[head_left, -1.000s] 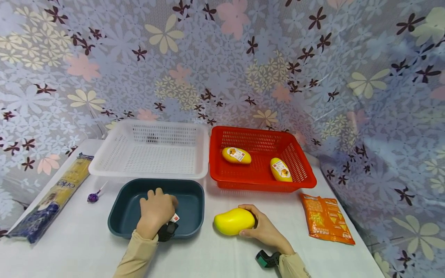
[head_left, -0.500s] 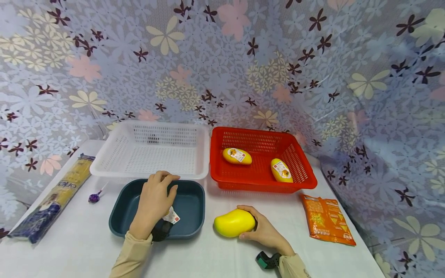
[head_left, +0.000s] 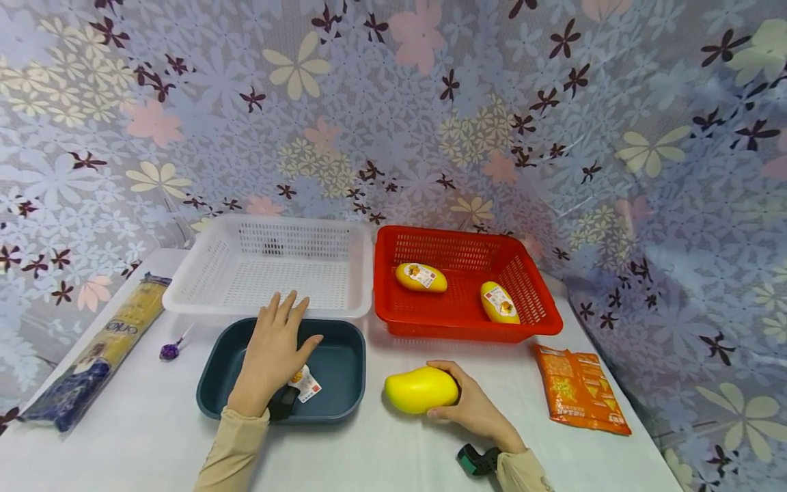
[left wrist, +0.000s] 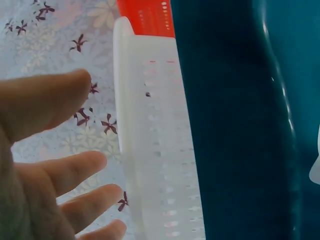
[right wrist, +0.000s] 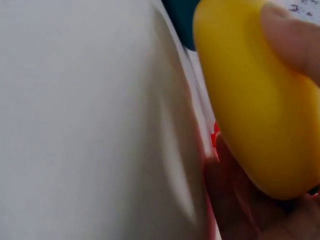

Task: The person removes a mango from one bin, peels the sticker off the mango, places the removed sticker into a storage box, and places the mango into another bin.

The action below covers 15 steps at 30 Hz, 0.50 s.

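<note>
My right hand [head_left: 473, 408] grips a yellow mango [head_left: 421, 390] with a greenish tip, low over the white cloth in front of the red basket. In the right wrist view, the thumb lies along one side of the mango [right wrist: 255, 100] and the fingers curl round the other. Above the dark teal tray [head_left: 359, 383] is my left hand [head_left: 272, 352], fingers spread and holding nothing. A white label with a fruit picture [head_left: 307, 385] shows in that tray beside the left wrist; the hand and wrist strap hide what surrounds it.
Behind the tray stands a white basket [head_left: 283, 275]. The red basket [head_left: 455, 321] holds two labelled yellow mangoes [head_left: 421, 277]. At left lie a spaghetti packet [head_left: 101, 348] and a purple-wrapped lollipop [head_left: 169, 351]; at right, an orange snack bag [head_left: 579, 389].
My left hand was curled down inside the teal tray; it has risen and its fingers have straightened and spread. The right hand keeps its grip on the mango, almost unmoved.
</note>
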Tool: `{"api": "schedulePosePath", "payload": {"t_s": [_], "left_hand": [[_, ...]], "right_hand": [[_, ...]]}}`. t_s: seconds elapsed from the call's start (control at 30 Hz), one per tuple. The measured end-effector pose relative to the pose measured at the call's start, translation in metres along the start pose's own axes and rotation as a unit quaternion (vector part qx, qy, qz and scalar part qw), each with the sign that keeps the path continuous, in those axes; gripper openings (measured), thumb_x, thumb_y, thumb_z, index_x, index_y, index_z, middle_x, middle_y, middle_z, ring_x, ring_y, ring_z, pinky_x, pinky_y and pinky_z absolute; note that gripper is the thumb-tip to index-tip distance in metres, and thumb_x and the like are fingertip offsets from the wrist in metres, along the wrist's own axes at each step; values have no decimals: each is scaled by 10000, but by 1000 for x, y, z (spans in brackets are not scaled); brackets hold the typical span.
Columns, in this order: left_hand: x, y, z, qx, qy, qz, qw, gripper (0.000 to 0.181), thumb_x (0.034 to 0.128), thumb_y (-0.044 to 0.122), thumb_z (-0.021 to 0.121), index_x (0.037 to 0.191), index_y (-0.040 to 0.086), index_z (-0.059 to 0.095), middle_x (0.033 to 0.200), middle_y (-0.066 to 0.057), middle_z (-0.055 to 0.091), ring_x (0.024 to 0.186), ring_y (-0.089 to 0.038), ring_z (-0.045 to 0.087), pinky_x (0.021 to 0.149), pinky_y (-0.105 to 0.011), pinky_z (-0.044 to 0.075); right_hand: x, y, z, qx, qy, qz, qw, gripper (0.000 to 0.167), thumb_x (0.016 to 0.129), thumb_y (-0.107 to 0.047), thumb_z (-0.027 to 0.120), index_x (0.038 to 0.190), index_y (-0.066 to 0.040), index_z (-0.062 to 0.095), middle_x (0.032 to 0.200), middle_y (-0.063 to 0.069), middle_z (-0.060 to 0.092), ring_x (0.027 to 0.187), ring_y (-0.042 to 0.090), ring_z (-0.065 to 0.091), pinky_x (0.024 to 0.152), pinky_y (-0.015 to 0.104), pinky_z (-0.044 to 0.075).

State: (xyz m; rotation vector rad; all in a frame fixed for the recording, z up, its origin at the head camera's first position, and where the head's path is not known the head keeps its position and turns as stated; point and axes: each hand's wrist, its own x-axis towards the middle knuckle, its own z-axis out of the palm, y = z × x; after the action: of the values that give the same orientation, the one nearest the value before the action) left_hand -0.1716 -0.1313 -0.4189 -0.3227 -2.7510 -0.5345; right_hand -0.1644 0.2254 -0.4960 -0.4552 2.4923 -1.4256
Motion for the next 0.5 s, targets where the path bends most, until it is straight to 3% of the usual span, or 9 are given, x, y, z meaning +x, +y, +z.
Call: {"api": "schedulePosePath", "payload": {"t_s": [0.13, 0.23, 0.5], "left_hand": [[-2, -6, 3, 7, -400, -125, 9991, 731, 937, 382, 606, 1483, -21, 334, 1558, -269, 258, 1459, -471, 166, 1172, -618, 155], [-4, -10, 4, 31, -538, -123, 9985, 753, 943, 402, 588, 1501, -10, 295, 1578, -246, 220, 1471, -450, 146, 1184, -605, 126], [-1, -15, 6, -66, -611, -47, 9981, 736, 950, 379, 576, 1521, 32, 268, 1597, -196, 208, 1494, -380, 139, 1206, -565, 97]], "right_hand": [[1, -9, -2, 22, 111, -11, 9999, 770, 725, -262, 853, 1383, -200, 458, 1377, 47, 528, 1177, 174, 497, 1032, 366, 382], [2, -21, -5, 89, 214, 4, 9997, 791, 726, -246, 852, 1400, -164, 448, 1395, 67, 515, 1194, 207, 488, 1040, 385, 382], [16, -55, -21, 626, 207, -624, 9959, 746, 787, -141, 800, 1419, -149, 405, 1437, 111, 444, 1138, 69, 511, 950, 156, 449]]}}
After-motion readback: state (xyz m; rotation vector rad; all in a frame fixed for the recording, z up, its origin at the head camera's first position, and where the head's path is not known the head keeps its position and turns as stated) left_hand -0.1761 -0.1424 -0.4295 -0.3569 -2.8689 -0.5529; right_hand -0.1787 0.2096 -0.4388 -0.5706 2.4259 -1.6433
